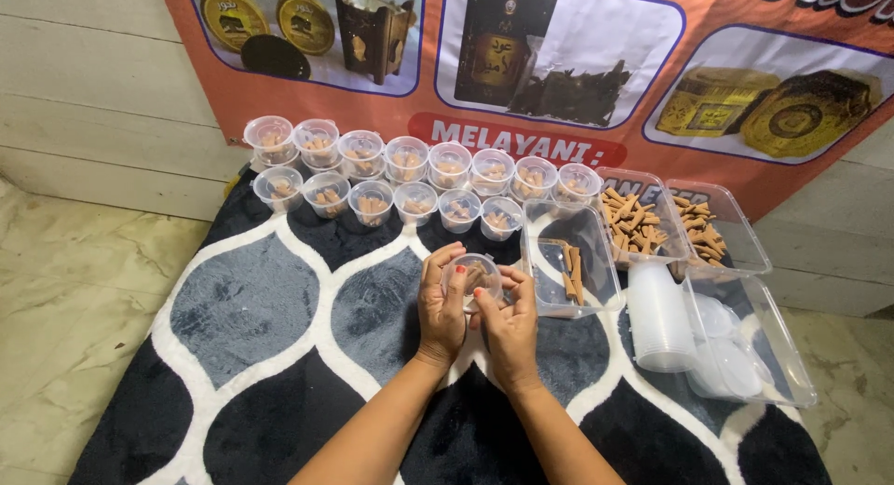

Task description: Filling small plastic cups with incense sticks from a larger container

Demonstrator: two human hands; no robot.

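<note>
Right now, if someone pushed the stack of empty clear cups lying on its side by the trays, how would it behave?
The stack of cups lies on its side, so it would probably roll or pivot instead of sliding straight. It looks thin-walled, empty plastic, so likely very light. The plush rug may damp the roll, and the clear tray of lids right beside it would probably stop it.

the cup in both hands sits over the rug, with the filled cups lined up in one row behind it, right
Not quite. The head view shows the filled cups in two rows, not one. The rest holds: the left hand and right hand hold the cup over the rug.
</note>
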